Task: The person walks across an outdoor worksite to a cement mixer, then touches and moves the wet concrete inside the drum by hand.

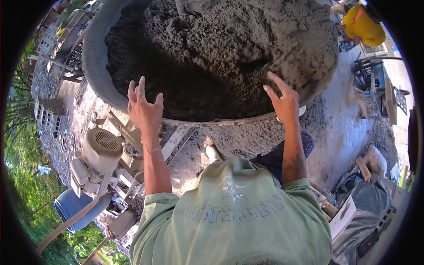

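Your left hand [145, 108] and right hand [285, 102] hover, spread and empty, by a round basin [94, 57]. Grey mix [212, 48] lies heaped inside.

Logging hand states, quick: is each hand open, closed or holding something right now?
Left hand: open, nothing seen in it.
Right hand: open, nothing seen in it.

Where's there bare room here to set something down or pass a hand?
Pale ground right of the round pan, between the wooden stand and dark plastic sheet, looks most open. A gap also separates the left hand and right hand over the grey mix, though its blur suggests motion. Lower left is crowded with the motor and blue barrel.
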Action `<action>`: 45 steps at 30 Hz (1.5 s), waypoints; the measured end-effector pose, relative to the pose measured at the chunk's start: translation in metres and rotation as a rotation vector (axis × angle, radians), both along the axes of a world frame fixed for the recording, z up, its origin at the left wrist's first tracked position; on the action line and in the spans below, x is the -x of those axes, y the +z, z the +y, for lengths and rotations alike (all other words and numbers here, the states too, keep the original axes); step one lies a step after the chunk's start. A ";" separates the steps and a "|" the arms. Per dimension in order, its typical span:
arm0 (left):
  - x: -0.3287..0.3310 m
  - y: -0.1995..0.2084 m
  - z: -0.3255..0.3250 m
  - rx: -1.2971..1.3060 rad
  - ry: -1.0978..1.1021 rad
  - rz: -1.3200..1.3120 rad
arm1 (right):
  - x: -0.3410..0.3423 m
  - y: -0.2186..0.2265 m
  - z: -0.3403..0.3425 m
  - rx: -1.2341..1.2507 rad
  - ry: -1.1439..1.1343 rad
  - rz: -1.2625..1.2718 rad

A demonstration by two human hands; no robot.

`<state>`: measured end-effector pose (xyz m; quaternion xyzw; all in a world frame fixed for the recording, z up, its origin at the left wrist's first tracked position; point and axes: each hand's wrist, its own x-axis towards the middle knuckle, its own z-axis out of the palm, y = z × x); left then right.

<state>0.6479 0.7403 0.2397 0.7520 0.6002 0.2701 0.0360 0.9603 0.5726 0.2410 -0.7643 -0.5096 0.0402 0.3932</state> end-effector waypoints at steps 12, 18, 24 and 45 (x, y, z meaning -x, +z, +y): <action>-0.002 -0.003 0.006 0.043 -0.038 0.146 | -0.004 -0.008 0.002 -0.057 -0.041 -0.029; -0.003 -0.006 0.005 0.045 -0.074 0.118 | -0.006 0.002 0.000 0.180 -0.022 -0.010; -0.005 0.003 -0.001 0.158 -0.043 0.178 | -0.006 -0.005 0.000 0.338 0.055 -0.060; 0.007 -0.008 0.006 0.180 -0.055 0.164 | 0.002 0.004 0.004 0.694 0.129 -0.124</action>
